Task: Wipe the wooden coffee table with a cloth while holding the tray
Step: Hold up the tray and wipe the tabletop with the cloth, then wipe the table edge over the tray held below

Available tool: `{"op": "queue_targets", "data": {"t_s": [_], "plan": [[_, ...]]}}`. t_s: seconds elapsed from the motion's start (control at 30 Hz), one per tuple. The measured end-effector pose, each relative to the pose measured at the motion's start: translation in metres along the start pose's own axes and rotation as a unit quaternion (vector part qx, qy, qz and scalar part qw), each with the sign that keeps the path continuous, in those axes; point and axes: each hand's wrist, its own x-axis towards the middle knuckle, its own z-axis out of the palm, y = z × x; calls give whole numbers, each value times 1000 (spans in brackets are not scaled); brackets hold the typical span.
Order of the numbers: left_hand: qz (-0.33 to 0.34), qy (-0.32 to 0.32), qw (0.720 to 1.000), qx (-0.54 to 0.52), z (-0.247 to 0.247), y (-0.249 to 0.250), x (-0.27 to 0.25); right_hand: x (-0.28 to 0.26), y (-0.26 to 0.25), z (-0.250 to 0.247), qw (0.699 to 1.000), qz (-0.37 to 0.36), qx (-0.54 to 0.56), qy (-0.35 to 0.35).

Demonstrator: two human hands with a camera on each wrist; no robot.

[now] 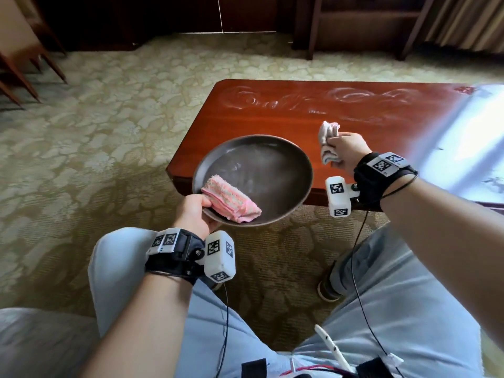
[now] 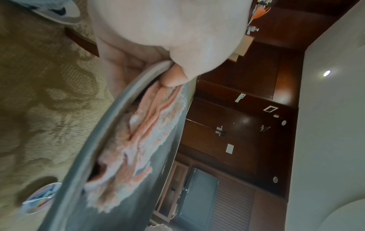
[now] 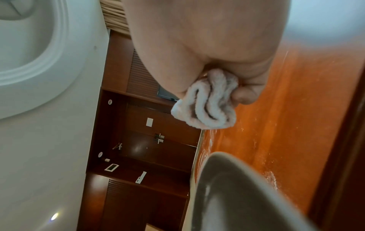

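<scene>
A round dark tray (image 1: pixel 272 165) is held in the air over the near left corner of the reddish wooden coffee table (image 1: pixel 272 115). My left hand (image 1: pixel 195 214) grips its near rim, thumb on a folded pink cloth (image 1: pixel 231 201) lying in the tray. The left wrist view shows the thumb pressing the pink cloth (image 2: pixel 142 140) against the tray (image 2: pixel 94 148). My right hand (image 1: pixel 346 151) grips a bunched whitish cloth (image 1: pixel 328 141) just above the table, right of the tray. In the right wrist view the whitish cloth (image 3: pixel 207 103) is squeezed in the fist above the table (image 3: pixel 276 125).
Wet swirl marks (image 1: pixel 313 100) streak the far part of the tabletop. Bright glare (image 1: pixel 469 137) covers its right end. Patterned carpet (image 1: pixel 95 118) surrounds the table. Chair legs (image 1: pixel 24 75) stand at far left, dark cabinets (image 1: pixel 354 23) at the back. My knees are below the hands.
</scene>
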Motion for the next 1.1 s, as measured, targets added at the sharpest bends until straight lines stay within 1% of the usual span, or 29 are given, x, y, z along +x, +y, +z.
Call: {"op": "queue_targets", "data": {"t_s": [0.07,0.2,0.3,0.37,0.43,0.5,0.6,0.7,0.8,0.97,1.1], "plan": [[-7,-15,1000,20,-2,-15,-5,-6,5,-4,1000,-14,-2,-6],[-31,-26,998,40,-19,-51,2,-18,20,0,999,-12,-8,-42],[-50,-13,998,38,-34,-77,-4,-31,29,10,998,2,5,-66],[-63,-19,997,33,-40,-91,-11,-39,33,16,996,23,22,-88],[-71,-26,996,49,-42,-98,-19,-46,35,22,993,40,39,-106],[-78,-15,995,63,-42,-101,-29,-50,36,27,992,46,36,-110],[-74,3,996,59,-38,-103,-38,-49,39,29,996,42,5,-85],[-81,12,995,53,-37,-108,-38,-47,42,29,996,61,-5,-63],[-89,13,995,53,-37,-113,-21,-44,45,28,996,54,-64,-27],[-122,18,988,90,-36,-126,3,-32,61,23,997,43,-69,-13],[-140,3,985,100,-29,-131,10,-23,66,22,995,38,-93,4]]}}
